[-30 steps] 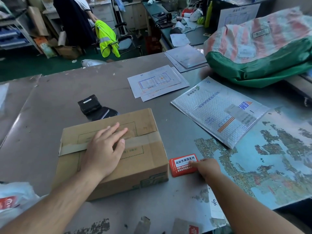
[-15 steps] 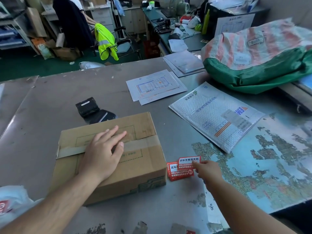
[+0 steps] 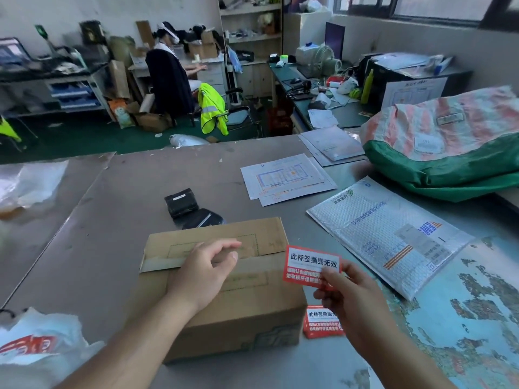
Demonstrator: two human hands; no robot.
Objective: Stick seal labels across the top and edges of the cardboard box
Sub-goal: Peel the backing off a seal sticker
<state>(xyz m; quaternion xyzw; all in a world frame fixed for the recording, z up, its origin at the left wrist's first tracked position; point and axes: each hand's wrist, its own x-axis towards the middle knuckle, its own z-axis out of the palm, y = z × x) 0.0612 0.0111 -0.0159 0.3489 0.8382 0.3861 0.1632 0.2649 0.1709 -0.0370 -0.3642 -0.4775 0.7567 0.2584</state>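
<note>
Red seal label point(image 3: 311, 262) pinched in right hand point(image 3: 351, 299), left hand point(image 3: 202, 273) relaxed, empty, over cardboard box point(image 3: 252, 313)

Brown cardboard box point(image 3: 252, 313), top seam taped; red seal label point(image 3: 313, 261) held up nr its right edge, spares point(image 3: 317, 324) beside.

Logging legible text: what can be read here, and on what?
"此标签撕毁无效": red seal label pinched by right hand.
"此标签撕毁": label stack, rest hidden behind that hand.
Bubble mailer, papers, cardboard box print: too blurred.
</note>
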